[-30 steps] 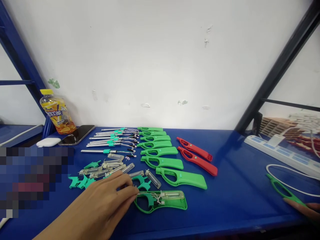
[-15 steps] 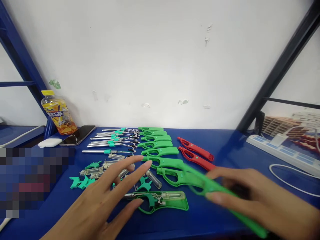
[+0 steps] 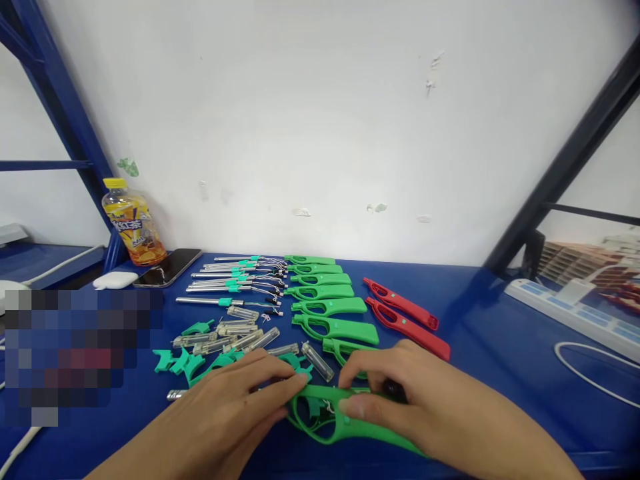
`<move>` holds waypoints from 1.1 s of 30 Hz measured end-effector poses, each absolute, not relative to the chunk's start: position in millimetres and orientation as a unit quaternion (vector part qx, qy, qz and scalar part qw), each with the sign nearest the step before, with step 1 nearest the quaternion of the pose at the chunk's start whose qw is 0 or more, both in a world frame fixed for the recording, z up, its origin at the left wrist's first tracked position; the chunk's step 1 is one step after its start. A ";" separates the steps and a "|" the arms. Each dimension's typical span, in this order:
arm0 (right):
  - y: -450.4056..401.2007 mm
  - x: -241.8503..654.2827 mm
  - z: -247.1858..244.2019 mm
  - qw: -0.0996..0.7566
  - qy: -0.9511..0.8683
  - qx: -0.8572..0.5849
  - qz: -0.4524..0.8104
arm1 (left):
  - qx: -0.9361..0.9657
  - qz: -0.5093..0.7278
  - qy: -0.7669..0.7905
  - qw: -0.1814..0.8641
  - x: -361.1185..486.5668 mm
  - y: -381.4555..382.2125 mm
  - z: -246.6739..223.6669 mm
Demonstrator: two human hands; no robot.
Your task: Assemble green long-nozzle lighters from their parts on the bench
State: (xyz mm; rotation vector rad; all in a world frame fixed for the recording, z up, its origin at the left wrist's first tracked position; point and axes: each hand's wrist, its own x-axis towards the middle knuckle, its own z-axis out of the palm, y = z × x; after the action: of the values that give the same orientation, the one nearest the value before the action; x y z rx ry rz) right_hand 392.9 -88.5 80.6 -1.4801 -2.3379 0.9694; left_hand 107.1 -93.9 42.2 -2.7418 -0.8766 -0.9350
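Observation:
My right hand (image 3: pixel 400 400) grips a green lighter shell half (image 3: pixel 370 430) and lays it over the open lighter at the table's front. Inside its trigger opening, wires and a dark green trigger (image 3: pixel 315 407) show. My left hand (image 3: pixel 245 407) is closed around the front end of that lighter, whose metal tube (image 3: pixel 176 395) pokes out to the left. A small dark rounded thing (image 3: pixel 394 389) shows under my right palm; its kind is unclear. Beyond my hands lie clear fuel tanks (image 3: pixel 317 361), teal triggers (image 3: pixel 187 363) and another green shell half (image 3: pixel 345 349).
Several green shell halves (image 3: pixel 335 305) form a column, with metal tubes and wires (image 3: pixel 215 289) to their left. Two red shell halves (image 3: pixel 407 327) lie to the right. Around the edges are a drink bottle (image 3: pixel 135 227), a phone (image 3: pixel 173 267) and a power strip (image 3: pixel 575 313).
My right hand has brought the green shell half left and down onto the open lighter. My left hand has closed from spread fingers around the lighter's front end.

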 end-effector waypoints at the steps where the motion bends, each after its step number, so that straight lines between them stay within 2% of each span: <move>1: -88.6 392.7 80.9 0.107 -0.796 -0.498 0.327 | -0.908 -0.303 -0.286 0.049 106.0 -93.8 40.5; 7: -88.8 392.1 78.1 0.121 -0.776 -0.523 0.330 | -0.901 -0.294 -0.315 0.054 93.7 -83.4 27.3; 13: -85.4 391.9 66.5 0.122 -0.790 -0.533 0.277 | -0.907 -0.224 -0.358 -0.007 86.0 -78.5 22.5; 21: -91.8 378.8 61.1 0.050 -0.778 -0.593 0.203 | -0.910 -0.152 -0.384 -0.029 85.4 -78.3 17.2; 27: -90.4 370.0 66.5 -0.006 -0.761 -0.617 0.199 | -0.907 -0.124 -0.401 -0.041 81.5 -79.4 2.6; 33: -94.0 363.9 65.3 -0.019 -0.756 -0.627 0.187 | -0.903 -0.111 -0.409 -0.068 80.6 -78.9 -2.9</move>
State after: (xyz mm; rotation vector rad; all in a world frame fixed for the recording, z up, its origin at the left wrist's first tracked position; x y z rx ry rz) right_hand 363.9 -94.0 65.3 -1.9947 -2.4042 0.5941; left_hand 80.6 -78.9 -2.9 -2.9670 -1.3446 -0.3631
